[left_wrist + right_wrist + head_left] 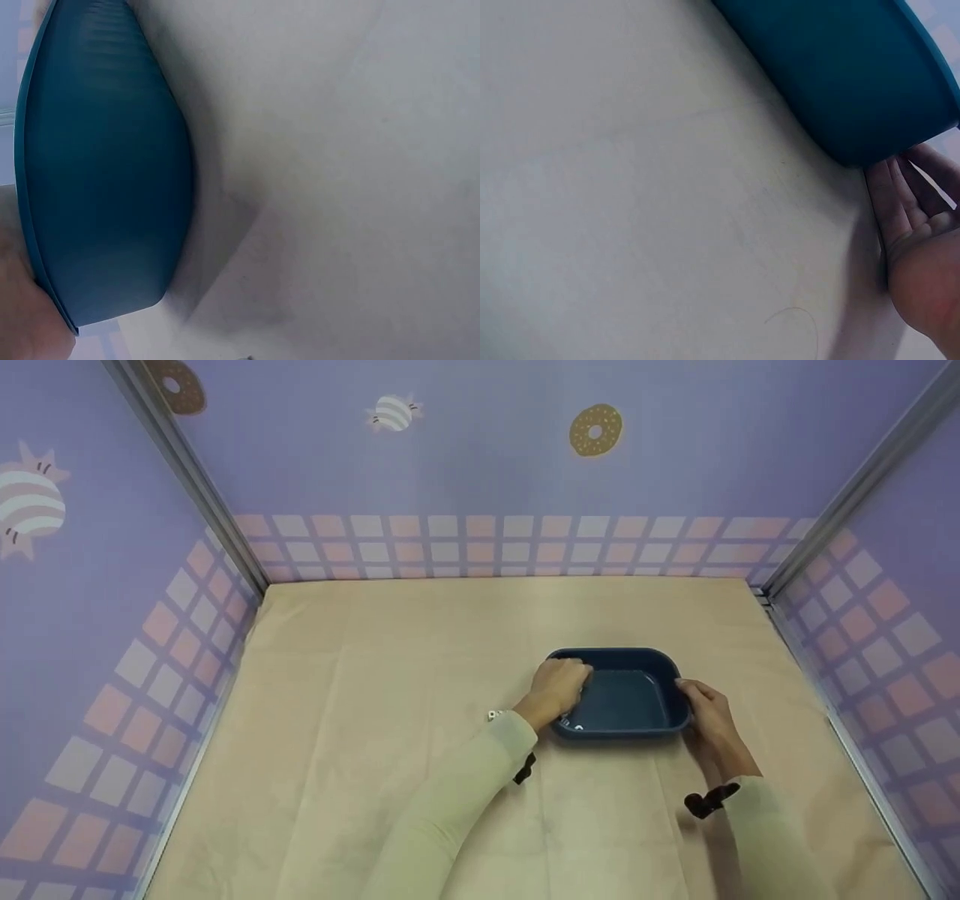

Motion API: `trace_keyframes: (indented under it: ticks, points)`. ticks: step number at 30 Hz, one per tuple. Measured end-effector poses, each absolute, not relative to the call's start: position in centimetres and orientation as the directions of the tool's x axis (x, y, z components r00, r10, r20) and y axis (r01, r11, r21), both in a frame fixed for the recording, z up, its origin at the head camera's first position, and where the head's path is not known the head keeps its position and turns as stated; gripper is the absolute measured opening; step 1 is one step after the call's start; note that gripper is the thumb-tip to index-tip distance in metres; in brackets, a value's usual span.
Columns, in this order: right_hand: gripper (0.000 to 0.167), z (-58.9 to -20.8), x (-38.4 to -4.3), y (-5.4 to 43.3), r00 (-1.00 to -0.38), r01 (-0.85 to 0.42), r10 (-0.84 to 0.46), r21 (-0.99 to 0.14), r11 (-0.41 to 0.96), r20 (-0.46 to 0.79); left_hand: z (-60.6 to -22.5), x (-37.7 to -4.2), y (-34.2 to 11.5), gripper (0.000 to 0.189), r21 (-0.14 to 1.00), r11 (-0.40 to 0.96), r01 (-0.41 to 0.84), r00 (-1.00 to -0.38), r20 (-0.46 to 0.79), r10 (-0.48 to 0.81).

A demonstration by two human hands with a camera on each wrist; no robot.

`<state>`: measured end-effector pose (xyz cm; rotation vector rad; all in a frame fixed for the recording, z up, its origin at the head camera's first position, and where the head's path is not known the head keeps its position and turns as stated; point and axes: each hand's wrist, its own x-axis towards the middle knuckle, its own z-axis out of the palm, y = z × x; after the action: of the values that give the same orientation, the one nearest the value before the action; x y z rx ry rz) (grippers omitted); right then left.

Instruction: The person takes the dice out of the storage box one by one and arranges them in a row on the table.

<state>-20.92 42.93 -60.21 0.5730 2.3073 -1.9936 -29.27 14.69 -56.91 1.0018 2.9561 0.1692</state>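
A dark blue, rounded rectangular plastic basin [626, 733] stands on the cloth, right of the middle; its teal outer wall [105, 172] fills the left of the left wrist view. My left hand [556, 686] reaches over its left rim, knuckles curved and fingertips hidden inside; I cannot tell whether it holds something. My right hand [709, 709] grips the right end of the basin, thumb at the rim. In the right wrist view its fingers [904, 187] lie against the lower outside wall. Small white pieces [578, 727] show in the basin's near left corner.
A small white piece with dark marks [492, 715] shows on the cloth beside the left wrist. Beige cloth [390, 660] with creases covers the table. Purple patterned panels [480, 457] stand at the back and both sides, joined by grey metal posts [187, 472].
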Motion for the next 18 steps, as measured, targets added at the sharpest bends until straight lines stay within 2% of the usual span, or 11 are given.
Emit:
trace_keyframes:
  ticks: [4, 7, 14, 18]
  points:
    - [0.063, -60.4, -21.1, 43.0, -0.929, 0.297, 0.254, -0.952, 0.078, -0.270, -56.9, -29.5, 14.6, 0.014, 0.117, 0.779, 0.615, -0.786, 0.009, 0.619]
    - [0.065, -60.4, -21.2, 43.0, -0.924, 0.319, 0.252, -0.943, 0.094, -0.287, -56.8, -29.7, 14.3, 0.016, 0.174, 0.762, 0.624, -0.775, 0.020, 0.631]
    - [0.067, -59.9, -21.3, 42.9, -0.925, 0.323, 0.253, -0.938, 0.130, -0.283, -55.5, -30.3, 12.3, 0.019, 0.446, 0.615, 0.650, -0.730, 0.141, 0.669]
    - [0.064, -59.5, -21.2, 42.8, -0.924, 0.327, 0.254, -0.935, 0.138, -0.286, -53.9, -30.6, 9.9, 0.017, 0.546, 0.494, 0.677, -0.687, 0.227, 0.690]
